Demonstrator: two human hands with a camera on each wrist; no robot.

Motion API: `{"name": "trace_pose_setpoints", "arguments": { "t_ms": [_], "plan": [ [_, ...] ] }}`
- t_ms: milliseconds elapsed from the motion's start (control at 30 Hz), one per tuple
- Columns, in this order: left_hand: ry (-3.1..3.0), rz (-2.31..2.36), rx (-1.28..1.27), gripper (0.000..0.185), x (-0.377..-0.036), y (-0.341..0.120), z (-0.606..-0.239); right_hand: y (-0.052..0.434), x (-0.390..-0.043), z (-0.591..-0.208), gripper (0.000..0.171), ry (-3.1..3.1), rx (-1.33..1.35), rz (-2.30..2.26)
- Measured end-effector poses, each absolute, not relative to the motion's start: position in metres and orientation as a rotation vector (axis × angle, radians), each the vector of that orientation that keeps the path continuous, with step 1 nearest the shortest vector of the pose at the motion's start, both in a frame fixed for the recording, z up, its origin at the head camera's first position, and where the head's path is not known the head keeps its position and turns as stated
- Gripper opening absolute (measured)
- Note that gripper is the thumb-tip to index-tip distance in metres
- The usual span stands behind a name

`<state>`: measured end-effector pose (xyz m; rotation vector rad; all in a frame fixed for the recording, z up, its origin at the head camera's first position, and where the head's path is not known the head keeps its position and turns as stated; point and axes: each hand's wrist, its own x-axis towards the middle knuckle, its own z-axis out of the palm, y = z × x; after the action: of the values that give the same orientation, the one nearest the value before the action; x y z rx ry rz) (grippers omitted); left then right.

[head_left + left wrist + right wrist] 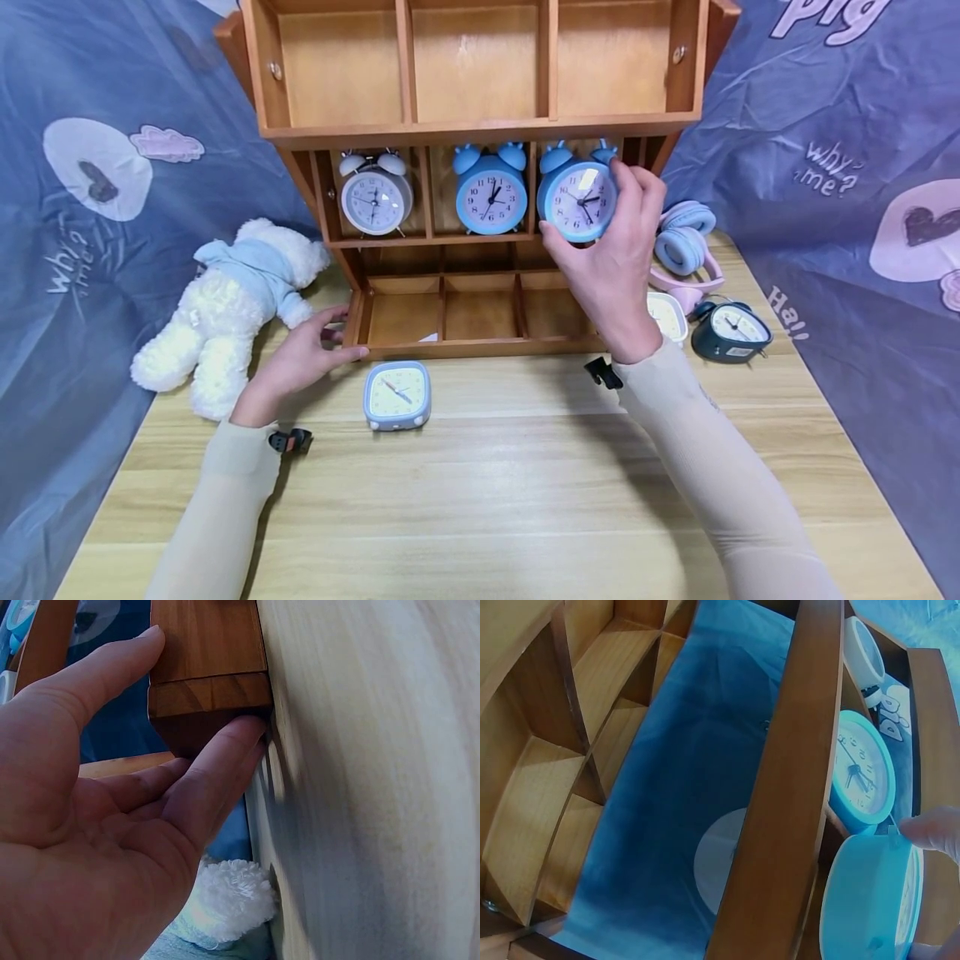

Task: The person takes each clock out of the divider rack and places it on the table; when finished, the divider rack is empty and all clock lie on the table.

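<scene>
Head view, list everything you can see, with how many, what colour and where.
Shelf: one, wooden, compartments, at the back of the table.
Round clocks: three on the middle tier; white left, blue centre, blue clock at the right compartment, in the right hand.
Square clock: one, pale blue, on the table before the shelf.
Dark clock: one, dark teal, right of the shelf.
Cream clock: one, mostly hidden behind the right wrist.
Headphones: one pair, blue and pink, right of the shelf.
Teddy: one, white with blue top, lying left.
Table: one, light wood.
Cloth: blue, printed, both sides.
Left hand: touching the shelf's lower left corner.
Right hand: grips the blue clock.
</scene>
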<state>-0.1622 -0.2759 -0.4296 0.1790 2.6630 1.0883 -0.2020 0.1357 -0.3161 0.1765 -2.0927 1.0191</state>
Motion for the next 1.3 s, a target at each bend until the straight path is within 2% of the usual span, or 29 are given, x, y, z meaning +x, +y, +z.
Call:
{"name": "trace_pose_setpoints", "arguments": {
  "t_ms": [1300],
  "plan": [
    [2.651,1.098,0.151,0.097,-0.161,-0.274,-0.428,0.136,-0.168,-0.331,0.087,-2.233,0.197,1.029]
  ]
}}
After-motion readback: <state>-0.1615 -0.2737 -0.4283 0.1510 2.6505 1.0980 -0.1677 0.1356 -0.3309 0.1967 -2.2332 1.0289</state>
